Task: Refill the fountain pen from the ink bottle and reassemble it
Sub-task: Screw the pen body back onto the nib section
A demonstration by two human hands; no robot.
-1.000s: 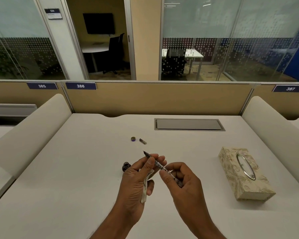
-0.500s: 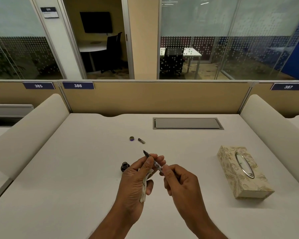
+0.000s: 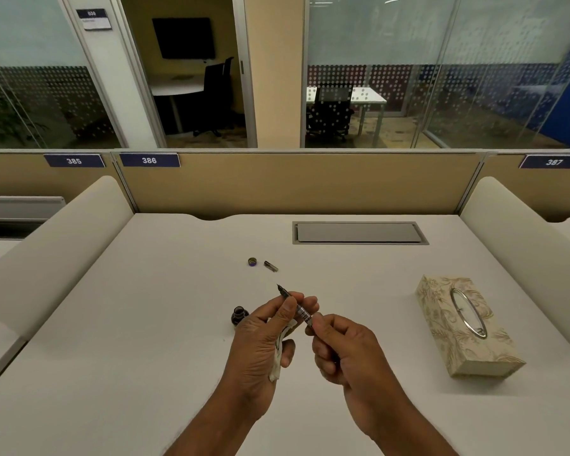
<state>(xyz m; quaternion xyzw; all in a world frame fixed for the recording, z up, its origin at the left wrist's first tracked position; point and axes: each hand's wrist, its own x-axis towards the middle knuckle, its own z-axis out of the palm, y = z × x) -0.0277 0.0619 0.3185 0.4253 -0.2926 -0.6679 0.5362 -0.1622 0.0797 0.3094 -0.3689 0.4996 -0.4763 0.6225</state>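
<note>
My left hand [image 3: 264,343] pinches the front section of the fountain pen [image 3: 297,307], whose nib points up and away to the left. A crumpled white tissue [image 3: 278,357] is tucked in that same palm. My right hand [image 3: 346,350] is closed around the pen's rear end, which its fingers hide. The open dark ink bottle [image 3: 239,316] stands on the desk just left of my left hand. Further back lie the bottle's round cap [image 3: 252,261] and a short metal pen piece [image 3: 271,266], side by side.
A patterned tissue box [image 3: 464,327] lies on the white desk [image 3: 145,324] to the right. A grey cable hatch [image 3: 359,232] is set in the back of the desk. Padded cream dividers [image 3: 53,245] flank both sides, with a tan partition behind.
My right hand has slid forward along the pen toward my left hand, covering the rear part that showed a second ago. The left hand and the nib's direction are unchanged.
</note>
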